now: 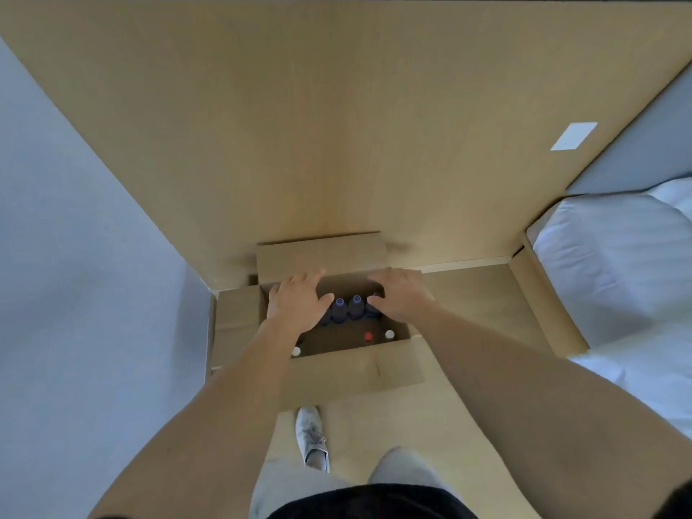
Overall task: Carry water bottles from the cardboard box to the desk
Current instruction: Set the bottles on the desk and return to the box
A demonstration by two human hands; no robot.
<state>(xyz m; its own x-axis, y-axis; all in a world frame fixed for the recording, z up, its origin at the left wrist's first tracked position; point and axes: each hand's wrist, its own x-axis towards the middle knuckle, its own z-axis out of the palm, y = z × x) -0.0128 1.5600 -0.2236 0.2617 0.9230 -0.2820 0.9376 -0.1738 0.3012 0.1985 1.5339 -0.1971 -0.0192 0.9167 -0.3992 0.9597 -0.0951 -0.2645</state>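
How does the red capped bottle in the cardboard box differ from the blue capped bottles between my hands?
The red-capped bottle stands alone near the box's near wall, while the blue-capped bottles stand in a row further back. Its cap is red; theirs are blue with dark bodies showing below. The left hand and right hand flank the blue ones, well away from the red one. All stand upright inside the open cardboard box.

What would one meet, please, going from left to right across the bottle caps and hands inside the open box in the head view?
White cap → left hand → blue cap → second blue cap → red cap → white cap near the right wall → right hand.
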